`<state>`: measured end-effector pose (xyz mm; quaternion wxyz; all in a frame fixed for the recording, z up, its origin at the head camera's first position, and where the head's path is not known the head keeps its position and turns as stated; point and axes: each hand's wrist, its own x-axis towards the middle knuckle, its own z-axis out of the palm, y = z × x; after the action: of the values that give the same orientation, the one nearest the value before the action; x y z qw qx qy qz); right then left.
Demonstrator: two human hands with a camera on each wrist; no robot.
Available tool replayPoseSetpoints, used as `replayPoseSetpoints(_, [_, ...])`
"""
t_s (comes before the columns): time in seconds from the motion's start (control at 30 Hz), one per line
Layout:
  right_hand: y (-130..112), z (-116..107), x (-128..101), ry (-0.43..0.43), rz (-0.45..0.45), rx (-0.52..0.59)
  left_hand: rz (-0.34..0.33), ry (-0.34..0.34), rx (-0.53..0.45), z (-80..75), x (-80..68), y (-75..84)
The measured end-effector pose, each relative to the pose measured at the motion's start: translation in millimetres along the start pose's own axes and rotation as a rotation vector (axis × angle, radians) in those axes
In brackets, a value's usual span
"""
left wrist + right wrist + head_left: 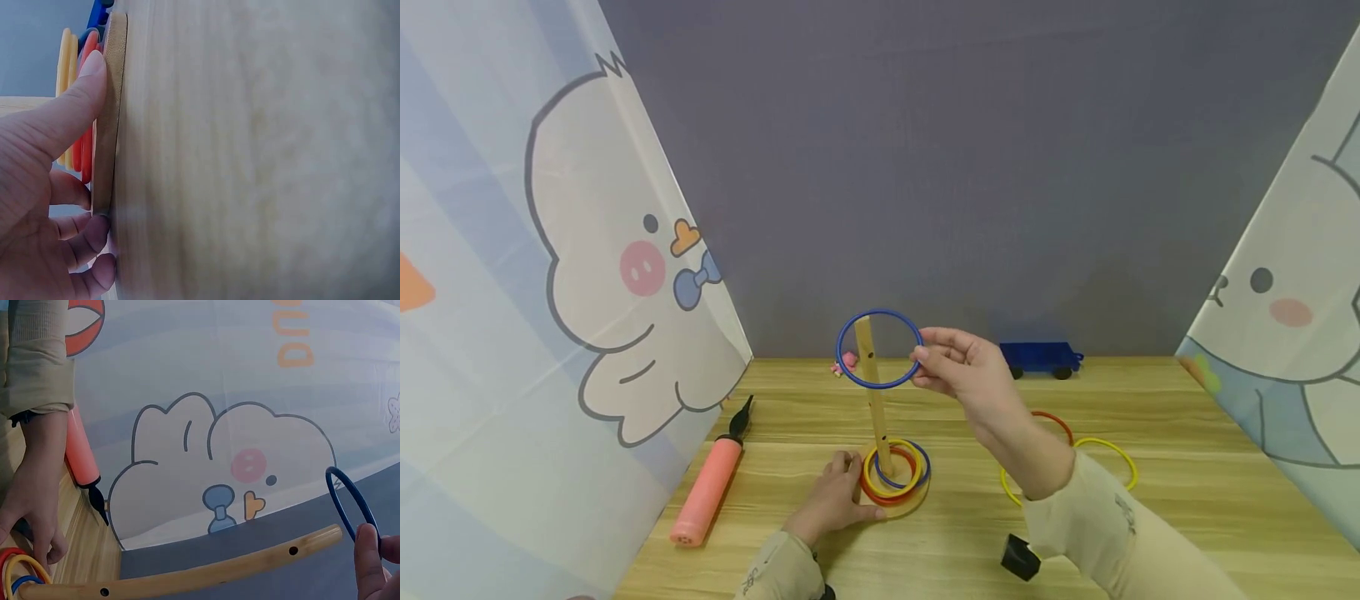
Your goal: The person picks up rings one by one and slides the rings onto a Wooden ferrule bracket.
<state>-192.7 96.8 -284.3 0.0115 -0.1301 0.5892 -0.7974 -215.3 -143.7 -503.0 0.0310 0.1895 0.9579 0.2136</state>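
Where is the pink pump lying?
In the head view, the pink pump lies on the table's left side, against the cartoon curtain, left of the left hand.

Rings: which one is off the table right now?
The blue ring pinched in the right hand, up at the top of the wooden peg. The others lie flat at the peg base or loose on the table.
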Motion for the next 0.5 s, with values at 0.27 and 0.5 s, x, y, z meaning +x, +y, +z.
replayPoseSetpoints(0.27, [2,10,2,0.054,-0.038,0.049,0.007,-0.001,0.010,0.3,-0.3,0.0])
replayPoseSetpoints(0.5, [8,14,6,0.089,-0.037,0.068,0.001,-0.006,0.006,1.1,-0.7,-1.0])
